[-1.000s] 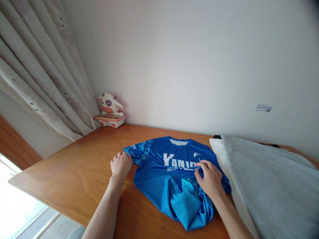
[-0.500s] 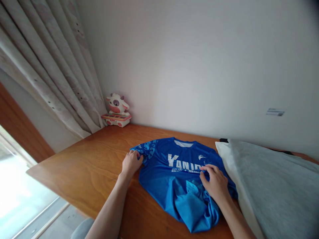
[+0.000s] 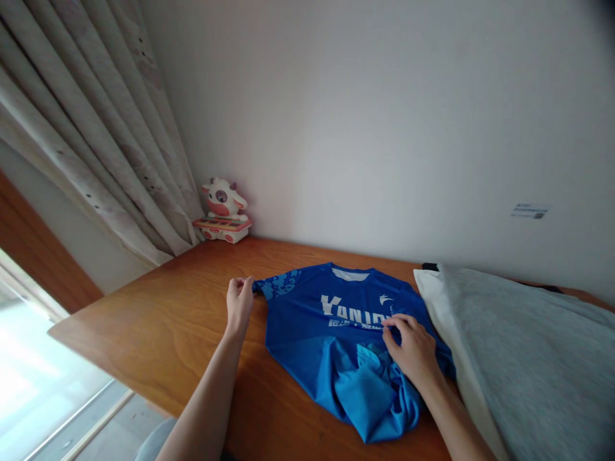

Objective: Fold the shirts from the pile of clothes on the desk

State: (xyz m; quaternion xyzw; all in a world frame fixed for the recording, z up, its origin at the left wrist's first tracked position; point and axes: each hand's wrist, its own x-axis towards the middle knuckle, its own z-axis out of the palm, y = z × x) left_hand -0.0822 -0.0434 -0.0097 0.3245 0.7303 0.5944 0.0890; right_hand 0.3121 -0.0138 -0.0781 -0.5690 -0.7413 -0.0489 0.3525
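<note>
A blue sports shirt with white lettering lies front-up on the wooden table, its lower part bunched toward me. My left hand pinches the end of the shirt's patterned left sleeve and holds it out to the left. My right hand rests on the right side of the shirt's chest, fingers curled and pinching the fabric just under the lettering.
A grey garment over a white one covers the right of the table beside the shirt. A cow-shaped toy with a small keyboard stands in the far left corner by the curtain. The table's left edge drops toward a window.
My left hand has drawn the sleeve end outward to the left, stretching the sleeve flat. My right hand stays on the shirt's chest.
</note>
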